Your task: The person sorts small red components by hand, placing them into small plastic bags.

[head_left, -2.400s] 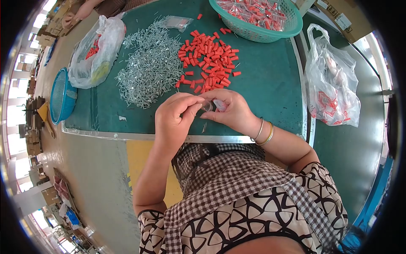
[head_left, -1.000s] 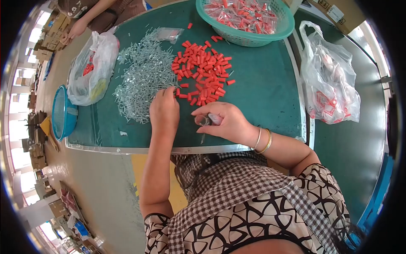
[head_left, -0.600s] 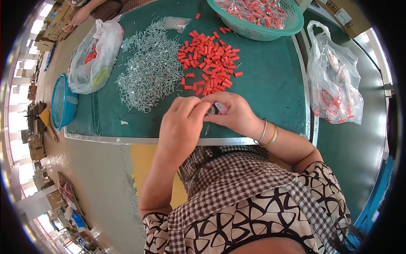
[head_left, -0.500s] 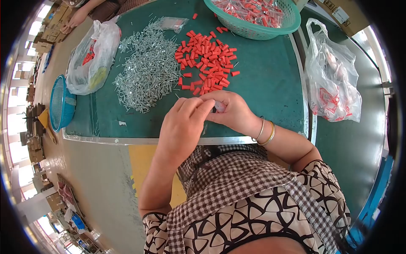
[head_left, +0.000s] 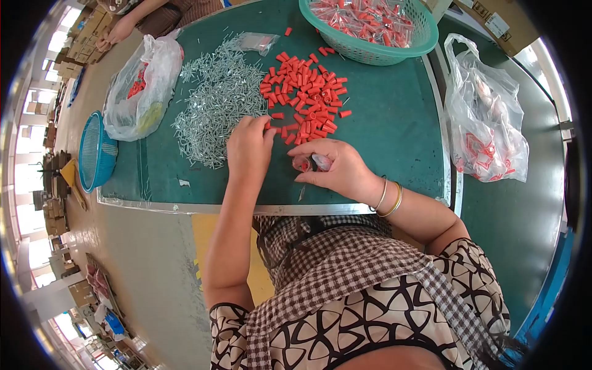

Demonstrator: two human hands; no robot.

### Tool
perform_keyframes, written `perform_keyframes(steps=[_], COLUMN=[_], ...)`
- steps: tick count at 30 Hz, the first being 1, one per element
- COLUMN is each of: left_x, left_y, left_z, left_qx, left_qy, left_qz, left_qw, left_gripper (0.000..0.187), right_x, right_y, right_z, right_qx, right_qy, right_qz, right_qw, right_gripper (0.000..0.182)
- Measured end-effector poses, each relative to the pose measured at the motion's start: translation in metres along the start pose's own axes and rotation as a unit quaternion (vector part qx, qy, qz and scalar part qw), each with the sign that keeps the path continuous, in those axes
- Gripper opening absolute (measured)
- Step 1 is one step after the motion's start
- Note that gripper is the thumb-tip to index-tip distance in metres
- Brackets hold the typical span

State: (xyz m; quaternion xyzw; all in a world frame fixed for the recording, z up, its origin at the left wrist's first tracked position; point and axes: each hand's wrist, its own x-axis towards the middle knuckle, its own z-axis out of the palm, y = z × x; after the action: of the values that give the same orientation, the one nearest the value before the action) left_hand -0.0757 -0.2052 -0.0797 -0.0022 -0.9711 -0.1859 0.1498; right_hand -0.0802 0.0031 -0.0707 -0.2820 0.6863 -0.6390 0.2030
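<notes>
My left hand (head_left: 250, 148) is at the border between a heap of small metal screws or pins (head_left: 219, 98) and a pile of red plastic caps (head_left: 314, 92). Its fingertips close around a red plastic cap (head_left: 268, 124) at the pile's near left edge. Closer to the table's front edge, my right hand (head_left: 342, 168) holds a small clear plastic bag (head_left: 302, 163) between thumb and fingers, its mouth facing left. Something red shows inside the bag. More crumpled clear plastic (head_left: 321, 162) is tucked in the right palm.
A green basket (head_left: 370, 54) of filled bags stands at the back. A filled clear bag (head_left: 258, 42) lies beyond the screws. Plastic carrier bags sit at left (head_left: 145, 92) and right (head_left: 487, 117). A blue basket (head_left: 97, 154) is by the left edge. Another person's hand (head_left: 117, 31) shows far left.
My hands have moved apart. The left has gone forward and left to the red caps; the right stays near the same place with the bag, whose opening is now exposed.
</notes>
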Motion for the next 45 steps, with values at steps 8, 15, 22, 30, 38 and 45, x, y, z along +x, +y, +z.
perform_keyframes(steps=[8, 15, 22, 30, 38, 45], left_x=[0.007, 0.017, -0.032, -0.050, -0.051, -0.052], left_y=[-0.003, -0.007, 0.041, 0.039, 0.040, 0.042], left_z=[0.009, 0.001, -0.037, -0.032, -0.039, -0.044], left_qx=[0.089, 0.016, -0.383, -0.286, -0.129, -0.063], left_qy=[-0.022, 0.007, 0.037, 0.028, 0.057, 0.079], left_qz=[0.050, 0.077, 0.022, 0.099, 0.162, 0.145], left_qw=[0.995, 0.997, 0.923, 0.953, 0.977, 0.984], left_gripper=[0.019, 0.012, 0.021, 0.033, 0.019, 0.017], right_x=[0.000, 0.001, 0.001, -0.001, -0.004, 0.001], right_y=[0.004, 0.005, 0.007, 0.005, 0.000, 0.004], right_z=[0.002, 0.000, -0.001, 0.000, 0.003, 0.001], right_qx=[-0.002, -0.012, 0.000, 0.005, 0.076, -0.086], right_qy=[0.014, 0.012, 0.031, 0.017, -0.026, 0.067], right_qz=[-0.015, 0.000, 0.002, -0.006, 0.053, -0.069], right_qw=[1.000, 1.000, 1.000, 1.000, 0.995, 0.992], right_gripper=[0.039, 0.040, 0.041, 0.043, 0.049, 0.050])
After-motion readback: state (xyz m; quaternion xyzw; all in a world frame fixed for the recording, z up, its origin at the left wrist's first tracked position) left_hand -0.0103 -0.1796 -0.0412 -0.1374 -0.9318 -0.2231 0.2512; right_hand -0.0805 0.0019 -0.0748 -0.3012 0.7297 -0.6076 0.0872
